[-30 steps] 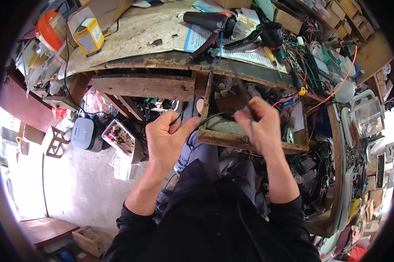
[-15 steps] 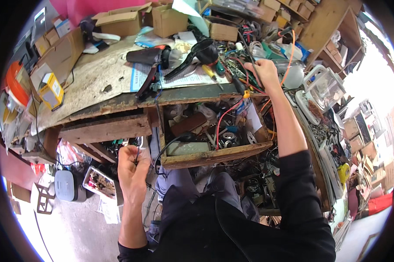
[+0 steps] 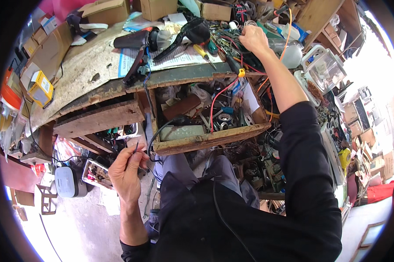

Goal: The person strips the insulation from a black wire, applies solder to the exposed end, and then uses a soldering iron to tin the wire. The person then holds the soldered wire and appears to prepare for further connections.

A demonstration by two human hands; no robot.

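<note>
Left of the open drawer [image 3: 214, 143], my left hand [image 3: 128, 171] is raised with thumb and fingers pinched on a thin dark cord [image 3: 137, 147], its tip standing up above them. My right hand [image 3: 253, 39] reaches over the bench into a heap of wires and small tools. Its fingers are bent down, and what they grip is hidden. Close by lie a yellow screwdriver [image 3: 202, 53] and a green-handled tool [image 3: 212, 47]. On a newspaper sheet rest a dark cylindrical barrel [image 3: 131, 39], a black handle-like part [image 3: 135, 70] and a black housing [image 3: 194, 32], like hair dryer parts.
The drawer holds a brown case, a tape roll [image 3: 224, 118] and loose tools. A red wire [image 3: 214, 102] and a black cable [image 3: 160, 131] hang across it. Cardboard boxes [image 3: 105, 11] line the bench's back; a clear jar [image 3: 288, 52] stands right of my forearm.
My right hand has moved farther back and slightly left into the clutter, away from the dark cable it was beside. My left hand keeps its pinch, a little lower, with more cord tip showing.
</note>
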